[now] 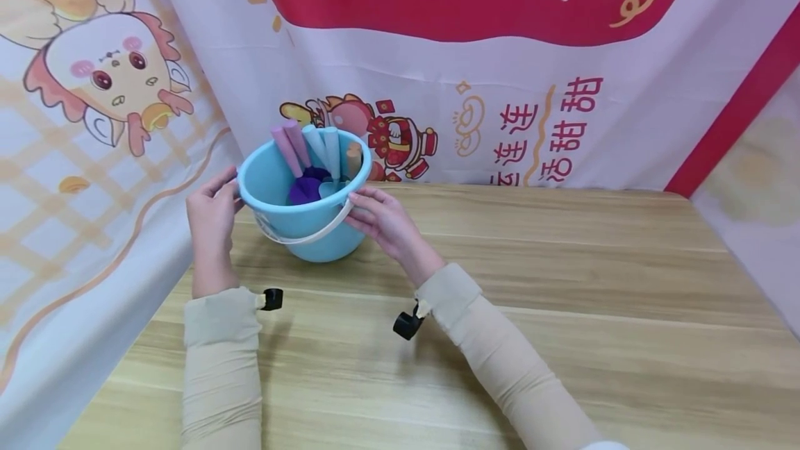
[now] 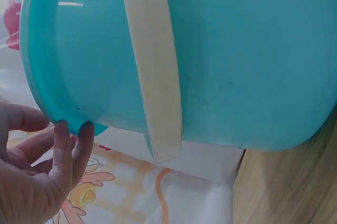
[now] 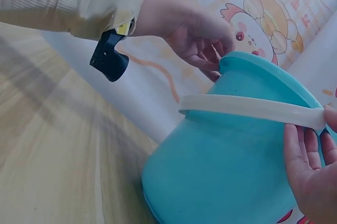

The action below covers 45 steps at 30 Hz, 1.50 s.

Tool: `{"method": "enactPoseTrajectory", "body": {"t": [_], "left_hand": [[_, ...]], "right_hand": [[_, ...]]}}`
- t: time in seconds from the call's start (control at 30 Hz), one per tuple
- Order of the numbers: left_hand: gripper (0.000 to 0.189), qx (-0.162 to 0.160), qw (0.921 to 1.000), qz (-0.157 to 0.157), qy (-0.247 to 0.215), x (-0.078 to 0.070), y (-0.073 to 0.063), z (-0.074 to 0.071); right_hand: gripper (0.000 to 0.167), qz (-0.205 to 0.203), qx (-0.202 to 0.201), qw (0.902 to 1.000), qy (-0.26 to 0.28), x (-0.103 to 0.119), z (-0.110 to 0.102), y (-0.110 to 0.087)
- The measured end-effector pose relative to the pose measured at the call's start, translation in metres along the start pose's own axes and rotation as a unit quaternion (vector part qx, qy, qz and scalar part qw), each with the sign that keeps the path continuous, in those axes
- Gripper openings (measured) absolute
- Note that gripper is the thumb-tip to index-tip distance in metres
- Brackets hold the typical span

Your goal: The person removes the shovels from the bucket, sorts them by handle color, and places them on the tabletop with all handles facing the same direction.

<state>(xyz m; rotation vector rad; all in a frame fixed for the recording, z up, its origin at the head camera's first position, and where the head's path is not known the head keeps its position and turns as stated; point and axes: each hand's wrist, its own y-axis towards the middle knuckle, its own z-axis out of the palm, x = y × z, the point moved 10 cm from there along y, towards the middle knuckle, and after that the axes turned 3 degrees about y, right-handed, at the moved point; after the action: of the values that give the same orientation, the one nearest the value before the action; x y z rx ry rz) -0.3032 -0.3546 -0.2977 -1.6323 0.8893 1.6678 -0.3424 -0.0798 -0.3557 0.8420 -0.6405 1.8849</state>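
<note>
A light blue plastic bucket (image 1: 328, 245) stands at the back left of the wooden table. My left hand (image 1: 211, 221) holds its left rim, and the left wrist view shows the fingertips curled against the rim edge (image 2: 37, 84). On the opposite side, my right hand (image 1: 390, 224) grips the rim where the white carry handle (image 3: 253, 107) joins it. That handle hangs down across the bucket's front. Inside lean several small tools with pink handles (image 1: 289, 151), light blue handles (image 1: 332, 151) and tan handles (image 1: 354, 158). Purple heads (image 1: 305, 190) show below; their exact kind is unclear.
The wood-grain table (image 1: 562, 269) extends right and toward me. A printed cloth wall (image 1: 450, 61) rises directly behind the bucket, and another cloth (image 1: 125, 228) borders the left side. Black wrist cameras (image 1: 407, 325) protrude from both sleeves.
</note>
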Motion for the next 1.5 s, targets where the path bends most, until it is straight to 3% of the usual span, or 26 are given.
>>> {"method": "enactPoseTrajectory", "body": {"t": [0.3,0.53,1.0,1.23,1.5], "left_hand": [[0.044,0.015,0.9997,-0.016,-0.009,0.002,-0.001,0.002],[0.043,0.025,0.9992,-0.027,0.014,0.004,-0.001,0.002],[0.046,0.075,0.9969,-0.017,0.010,0.002,0.007,0.007],[0.032,0.086,0.9963,-0.003,-0.009,-0.001,0.006,0.010],[0.049,0.089,0.9945,-0.006,0.055,-0.003,0.006,0.013]], "right_hand": [[0.019,-0.006,-0.008,0.9999,-0.011,0.005,-0.006,-0.004],[0.024,0.000,-0.006,0.9998,-0.019,0.006,-0.011,-0.006],[0.014,0.000,0.008,0.9995,-0.031,0.015,-0.021,-0.011],[0.013,0.004,0.006,0.9994,-0.034,0.018,-0.026,-0.013],[0.012,0.011,0.006,0.9989,-0.045,0.021,-0.028,-0.017]]}}
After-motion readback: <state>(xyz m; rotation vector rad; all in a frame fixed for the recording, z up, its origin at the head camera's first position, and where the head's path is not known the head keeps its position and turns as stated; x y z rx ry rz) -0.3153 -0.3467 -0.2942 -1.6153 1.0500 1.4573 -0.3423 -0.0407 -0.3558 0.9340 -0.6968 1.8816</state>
